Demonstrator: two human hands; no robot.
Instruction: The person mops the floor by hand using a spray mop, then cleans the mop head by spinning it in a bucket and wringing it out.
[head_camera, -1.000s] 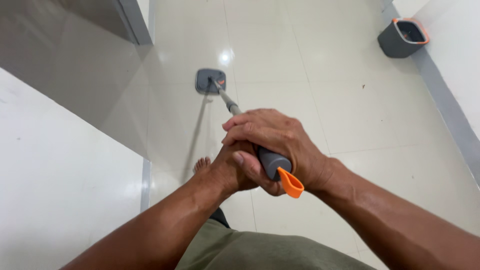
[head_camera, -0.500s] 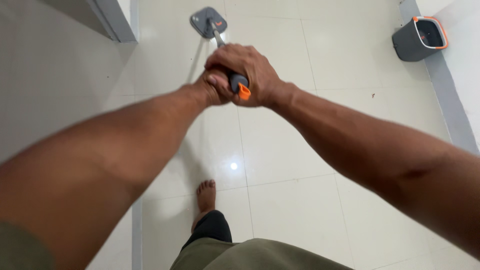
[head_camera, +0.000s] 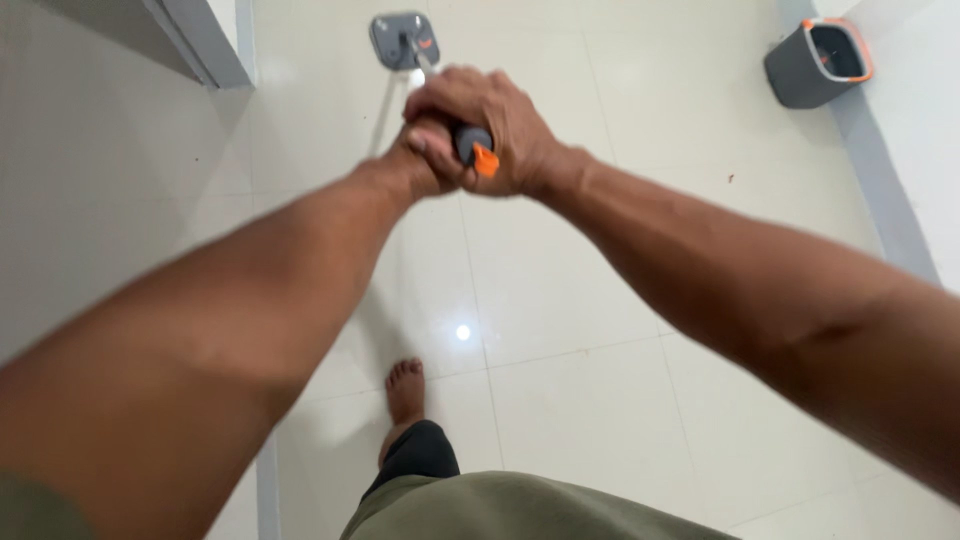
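Both sets of fingers are clenched on the dark grey mop handle with the orange end cap (head_camera: 472, 147), right hand (head_camera: 492, 125) wrapped over the top, left hand (head_camera: 425, 165) tucked just under it. From here I can see the pole run forward to the flat grey square mop head (head_camera: 402, 41), flat on the glossy cream tiled floor (head_camera: 560, 290). One bare foot (head_camera: 405, 388) below. Grey bucket with orange rim (head_camera: 818, 63) sits by the right wall, well apart.
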